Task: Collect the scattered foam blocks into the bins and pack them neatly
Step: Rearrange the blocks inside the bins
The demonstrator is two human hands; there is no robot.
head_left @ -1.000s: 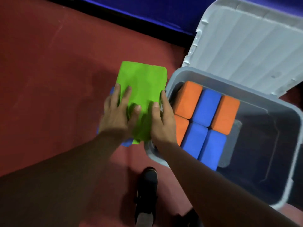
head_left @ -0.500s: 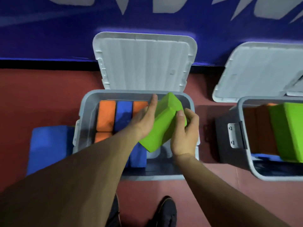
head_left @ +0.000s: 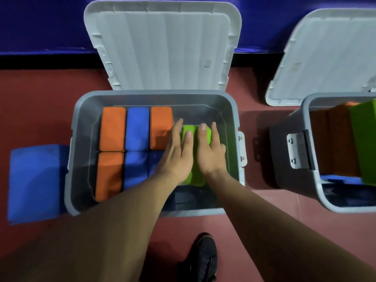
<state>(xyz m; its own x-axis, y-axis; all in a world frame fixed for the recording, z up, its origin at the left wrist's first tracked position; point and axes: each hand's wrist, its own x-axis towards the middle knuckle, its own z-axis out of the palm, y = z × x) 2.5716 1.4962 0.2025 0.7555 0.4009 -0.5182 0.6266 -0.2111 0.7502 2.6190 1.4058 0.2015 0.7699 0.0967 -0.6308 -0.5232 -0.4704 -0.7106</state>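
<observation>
head view. i see both hands inside the middle grey bin, which stands on the red floor with its lid swung back and leaning against the blue wall padding.

the left hand and the right hand lie side by side, palms down on the green foam block. on both, the fingers are straight and released, pressing on the block rather than curling round it. the green block sits in the right part of the bin, just beside the back right orange block; only its far edge and near end show past the hands.

to its left the bin holds two rows of blocks on edge. the back row reads orange block, blue block, then the orange one already named. the front row reads front orange block, front blue block, and a dark blue block partly under the left forearm.

a loose blue block lies on the floor, touching the bin's left wall.

at right, well apart, a second grey bin stands open with its own lid behind it. it holds upright orange blocks and a second green block, blurred at the frame edge.

a black shoe shows on the floor below the forearms.
</observation>
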